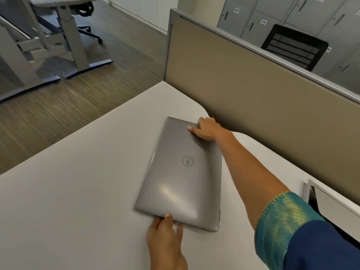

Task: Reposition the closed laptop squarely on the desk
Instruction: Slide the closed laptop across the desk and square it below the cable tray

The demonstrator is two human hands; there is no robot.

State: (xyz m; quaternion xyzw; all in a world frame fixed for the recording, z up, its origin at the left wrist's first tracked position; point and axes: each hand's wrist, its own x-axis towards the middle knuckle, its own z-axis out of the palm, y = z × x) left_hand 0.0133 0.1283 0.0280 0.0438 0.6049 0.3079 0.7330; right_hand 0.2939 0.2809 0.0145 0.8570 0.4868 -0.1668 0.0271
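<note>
While you are working with the closed laptop point(180, 176), remember that it is a stiff, flat slab with some weight, I judge, and its grey metal lid looks smooth, so fingers can slip on it. It is also fragile at the screen side, so you should not press hard in the middle of the lid. The short edges and corners are the best places to take hold, and you are using just these.

The laptop is lying flat on the white desk point(81, 191), in the centre of the frame and a little below, with its long sides running up and down the picture and turned at an angle to the beige partition point(253, 98) at the upper right. So I judge it is not yet square.

Your right hand point(206, 128) is reaching far, the arm stretched along the right side of the laptop, and it is closing over the far corner with the thumb on top of the lid. Your left hand point(165, 236) is coming from the bottom of the frame, and it is clamping the near edge, thumb tip on the lid, fingers beneath or beside it; which, I cannot tell. Its edges are looking blurred.
</note>
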